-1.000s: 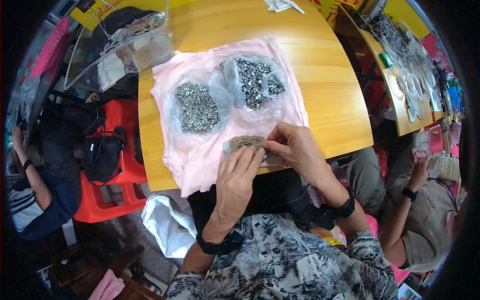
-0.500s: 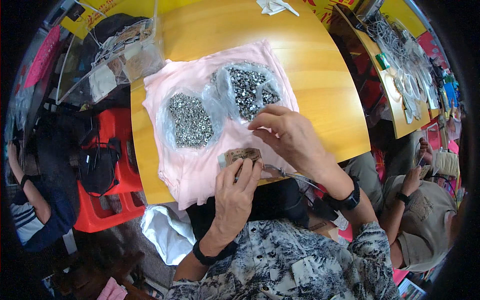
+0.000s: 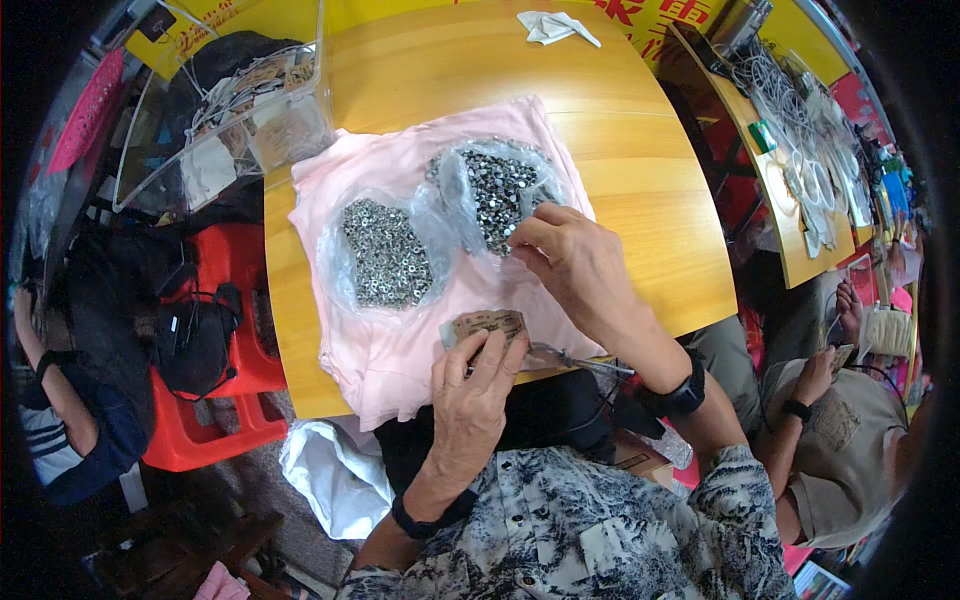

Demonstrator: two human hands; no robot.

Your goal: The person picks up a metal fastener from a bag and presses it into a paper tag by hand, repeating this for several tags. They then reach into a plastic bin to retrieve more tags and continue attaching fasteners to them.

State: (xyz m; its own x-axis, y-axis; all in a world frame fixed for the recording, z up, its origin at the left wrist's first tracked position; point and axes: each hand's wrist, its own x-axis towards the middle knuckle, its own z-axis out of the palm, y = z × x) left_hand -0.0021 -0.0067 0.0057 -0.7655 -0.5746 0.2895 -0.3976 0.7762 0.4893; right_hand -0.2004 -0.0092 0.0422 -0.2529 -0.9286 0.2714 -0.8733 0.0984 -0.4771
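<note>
My left hand (image 3: 472,385) is closed over a brown printed patch (image 3: 490,322) with a pale edge, holding it near the front of a pink cloth (image 3: 400,372). Just at the near edge of a clear plastic bag of small dark and silver round studs (image 3: 497,185), my right hand (image 3: 578,258) has thumb and forefinger brought together. Whatever is pinched there is too small to make out. To the left lies another clear bag, full of small silver ring-shaped pieces (image 3: 387,255). A thin grey cable (image 3: 575,360) runs from beside the patch under my right forearm.
The cloth lies on a yellow wooden table (image 3: 640,170). A clear bin of tags and cords (image 3: 255,125) stands at the far left, and a crumpled white tissue (image 3: 558,28) lies at the back. Red chairs (image 3: 215,440) stand left. A co-worker (image 3: 840,430) sits at the right.
My right hand has shifted toward the bag of studs, and its thumb and forefinger have come closer together. My left hand stays on the brown patch. The whole view has tilted slightly.
</note>
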